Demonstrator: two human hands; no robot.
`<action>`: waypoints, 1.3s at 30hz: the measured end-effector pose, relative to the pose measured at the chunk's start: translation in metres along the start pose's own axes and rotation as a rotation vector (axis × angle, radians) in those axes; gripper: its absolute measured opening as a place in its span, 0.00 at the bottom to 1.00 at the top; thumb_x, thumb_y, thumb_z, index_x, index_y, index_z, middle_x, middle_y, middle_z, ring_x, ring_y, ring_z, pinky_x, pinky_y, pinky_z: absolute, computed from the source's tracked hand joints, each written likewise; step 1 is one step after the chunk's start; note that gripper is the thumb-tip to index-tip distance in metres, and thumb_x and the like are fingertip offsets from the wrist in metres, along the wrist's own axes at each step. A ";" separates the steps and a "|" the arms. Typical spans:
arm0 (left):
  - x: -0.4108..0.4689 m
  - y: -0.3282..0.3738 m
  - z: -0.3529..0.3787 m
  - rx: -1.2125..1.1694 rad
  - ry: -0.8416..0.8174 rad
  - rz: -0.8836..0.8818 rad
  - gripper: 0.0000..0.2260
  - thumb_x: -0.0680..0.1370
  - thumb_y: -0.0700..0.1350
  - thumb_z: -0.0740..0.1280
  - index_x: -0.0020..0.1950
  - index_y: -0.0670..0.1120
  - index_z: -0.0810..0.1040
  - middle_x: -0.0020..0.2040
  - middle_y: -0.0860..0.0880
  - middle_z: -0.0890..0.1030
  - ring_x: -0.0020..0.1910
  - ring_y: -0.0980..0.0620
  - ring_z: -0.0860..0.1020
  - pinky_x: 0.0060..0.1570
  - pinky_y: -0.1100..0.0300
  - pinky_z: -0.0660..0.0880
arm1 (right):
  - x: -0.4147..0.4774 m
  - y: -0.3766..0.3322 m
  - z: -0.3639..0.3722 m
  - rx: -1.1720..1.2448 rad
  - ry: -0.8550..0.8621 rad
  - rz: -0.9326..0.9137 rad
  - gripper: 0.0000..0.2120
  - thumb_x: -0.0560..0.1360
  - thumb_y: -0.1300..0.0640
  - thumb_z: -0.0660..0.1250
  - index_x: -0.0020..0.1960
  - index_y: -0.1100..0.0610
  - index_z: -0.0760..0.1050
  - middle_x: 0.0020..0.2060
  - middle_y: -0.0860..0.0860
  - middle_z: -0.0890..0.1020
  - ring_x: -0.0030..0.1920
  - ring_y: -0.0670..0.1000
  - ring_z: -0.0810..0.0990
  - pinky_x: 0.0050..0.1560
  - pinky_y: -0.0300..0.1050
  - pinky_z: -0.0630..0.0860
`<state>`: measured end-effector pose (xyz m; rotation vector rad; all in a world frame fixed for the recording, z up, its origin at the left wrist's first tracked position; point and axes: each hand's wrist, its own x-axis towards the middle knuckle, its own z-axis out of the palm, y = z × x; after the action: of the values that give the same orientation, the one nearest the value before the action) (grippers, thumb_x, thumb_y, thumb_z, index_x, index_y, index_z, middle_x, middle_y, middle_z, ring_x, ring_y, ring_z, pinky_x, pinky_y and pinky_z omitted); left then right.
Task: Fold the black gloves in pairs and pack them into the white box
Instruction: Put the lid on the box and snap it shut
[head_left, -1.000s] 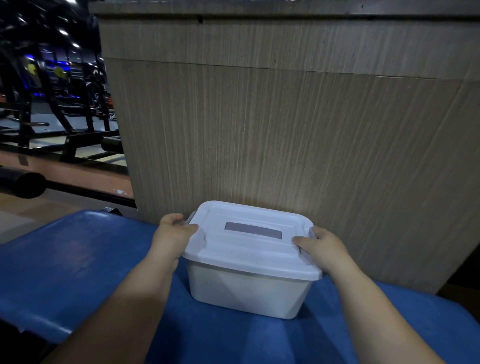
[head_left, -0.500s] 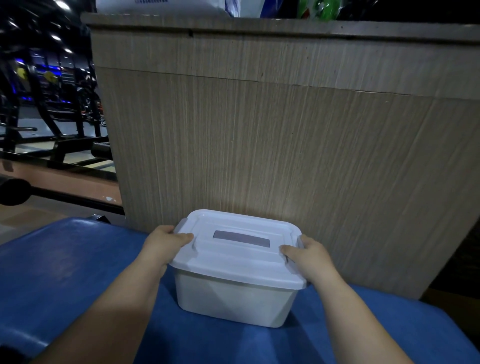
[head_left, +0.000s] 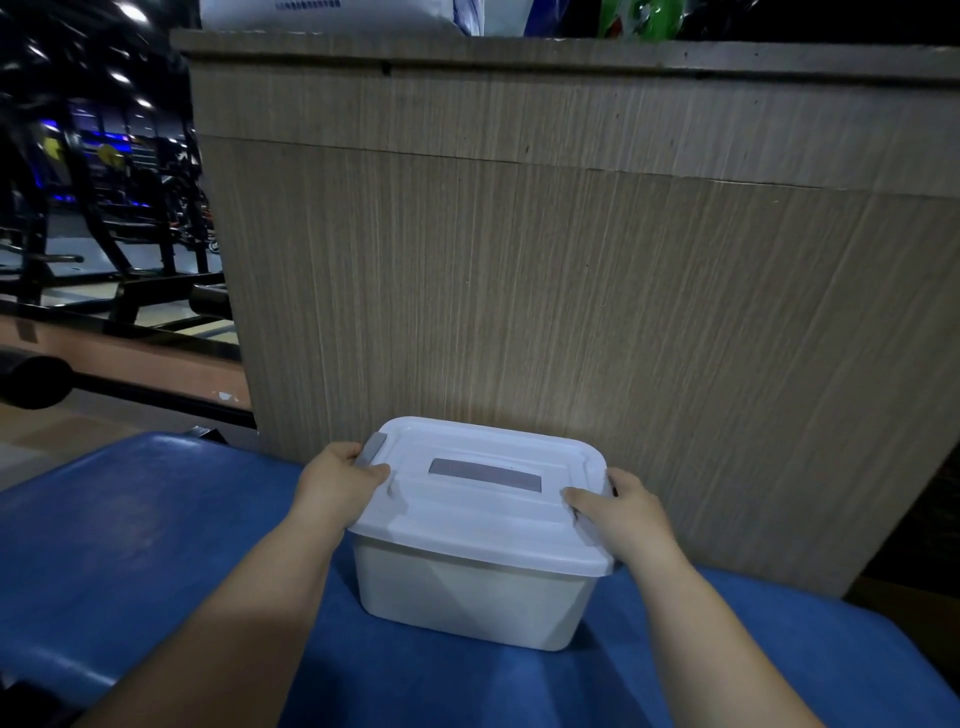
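Note:
The white box (head_left: 467, 597) stands on the blue padded bench (head_left: 130, 545), its white lid (head_left: 483, 519) on top with a grey handle strip in the middle. My left hand (head_left: 335, 480) grips the grey clip on the lid's left edge, thumb on the lid. My right hand (head_left: 623, 512) grips the clip on the right edge, thumb resting on the lid too. No black gloves show; the box's inside is hidden by the lid.
A tall wood-grain counter panel (head_left: 571, 286) rises directly behind the box, with bags on its top edge. To the left are dark gym machines (head_left: 104, 208) and a black bar (head_left: 36, 379) on the floor.
The view has tilted up slightly, showing more of the counter top. My left thumb has shifted onto the lid beside the grey clip. The box stays in place.

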<state>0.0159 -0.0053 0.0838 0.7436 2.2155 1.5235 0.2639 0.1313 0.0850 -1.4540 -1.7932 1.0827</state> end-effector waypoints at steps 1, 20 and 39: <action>0.000 -0.001 0.001 -0.025 0.000 -0.004 0.20 0.75 0.44 0.69 0.67 0.43 0.73 0.56 0.46 0.78 0.52 0.45 0.76 0.49 0.54 0.73 | -0.001 0.001 -0.001 0.039 0.003 0.012 0.41 0.61 0.40 0.72 0.70 0.51 0.67 0.63 0.51 0.75 0.54 0.54 0.79 0.49 0.50 0.79; -0.002 0.002 0.002 -0.070 -0.030 -0.006 0.20 0.75 0.39 0.68 0.67 0.42 0.72 0.52 0.48 0.75 0.46 0.49 0.74 0.38 0.59 0.69 | 0.004 0.018 -0.003 0.528 -0.101 0.221 0.12 0.71 0.60 0.74 0.50 0.64 0.79 0.43 0.59 0.85 0.44 0.59 0.84 0.49 0.53 0.80; -0.008 0.002 0.004 -0.117 -0.016 0.000 0.21 0.76 0.39 0.67 0.68 0.42 0.71 0.53 0.48 0.73 0.48 0.48 0.73 0.45 0.57 0.69 | 0.010 0.018 0.001 0.442 -0.081 0.166 0.14 0.71 0.62 0.71 0.55 0.65 0.77 0.46 0.60 0.84 0.42 0.59 0.83 0.43 0.50 0.79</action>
<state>0.0249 -0.0063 0.0844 0.7169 2.0944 1.6254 0.2693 0.1419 0.0685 -1.3131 -1.3821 1.5279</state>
